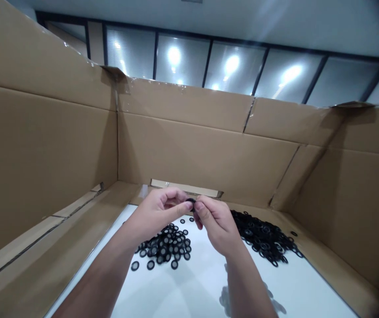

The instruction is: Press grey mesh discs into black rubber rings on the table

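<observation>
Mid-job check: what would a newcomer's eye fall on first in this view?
First, the left hand and right hand meeting mid-view, both with fingertips on a small black piece. Next, two dark heaps on the white surface: pale-centred black discs to the left and black rings to the right. Behind and at both sides, tall cardboard walls frame it all.

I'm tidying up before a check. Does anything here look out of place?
One thing: a lone black ring lies just outside the right-hand pile, seemingly on the brown cardboard rather than the white surface, so it looks like a stray.
</observation>
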